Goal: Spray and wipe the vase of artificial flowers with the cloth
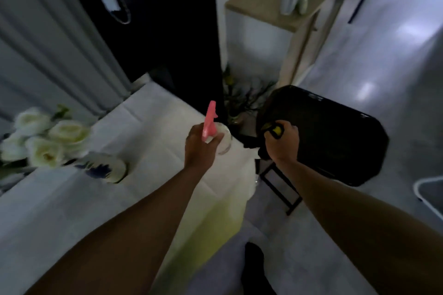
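A white vase with blue marks (107, 169) holds white artificial roses (45, 139) and leans toward the left on the white-clothed table (148, 127). My left hand (200, 148) grips a clear spray bottle (224, 141) with a pink trigger head (209, 120) near the table's right corner, well to the right of the vase. My right hand (281, 142) is closed around a yellow and black cloth (275, 130) over the black chair (335, 136).
A black folding chair stands right of the table on the pale floor. A dark plant (242, 100) sits behind the table corner. A wooden shelf unit (266, 12) with small containers stands at the back. A white bin edge (429, 189) shows at far right.
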`<state>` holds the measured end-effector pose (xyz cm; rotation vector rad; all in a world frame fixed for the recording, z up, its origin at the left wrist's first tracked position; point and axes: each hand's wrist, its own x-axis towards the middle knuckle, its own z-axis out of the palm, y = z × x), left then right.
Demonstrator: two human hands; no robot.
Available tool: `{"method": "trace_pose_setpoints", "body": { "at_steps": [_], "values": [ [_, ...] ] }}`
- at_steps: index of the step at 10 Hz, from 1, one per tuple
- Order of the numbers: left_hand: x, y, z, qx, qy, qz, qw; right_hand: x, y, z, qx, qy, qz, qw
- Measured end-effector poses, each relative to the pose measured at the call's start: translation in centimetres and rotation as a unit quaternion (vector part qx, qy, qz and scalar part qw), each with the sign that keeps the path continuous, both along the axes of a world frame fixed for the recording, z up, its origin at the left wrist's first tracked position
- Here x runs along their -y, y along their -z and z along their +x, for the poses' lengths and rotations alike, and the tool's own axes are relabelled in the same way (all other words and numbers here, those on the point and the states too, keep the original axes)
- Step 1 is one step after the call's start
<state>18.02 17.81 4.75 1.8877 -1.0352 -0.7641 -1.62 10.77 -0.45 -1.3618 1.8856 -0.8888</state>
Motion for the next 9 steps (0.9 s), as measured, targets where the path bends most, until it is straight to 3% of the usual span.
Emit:
{"method": "trace_pose_setpoints", "body": {
  "at_steps": [3,5,8,9],
  "values": [
    [14.4,1.7,-15.5,0.002,0.125,0.033,0.992,6.1,2.8,-16.4,-0.066,0.148,0.073,0.984],
    [19.2,5.7,-21.5,0.033,0.139,0.087,0.986,7.2,6.1,-21.2,-0.097,0.117,0.143,0.978],
    [20.4,8.0,-23.4,0.002,0.110,0.124,0.986,7.8,8.0,-22.5,-0.144,0.069,0.187,0.969],
    [20.2,7.9,-23.1,0.010,0.154,0.156,0.976,7.6,7.4,-22.1,-0.217,0.051,0.196,0.955]
  ]
}}
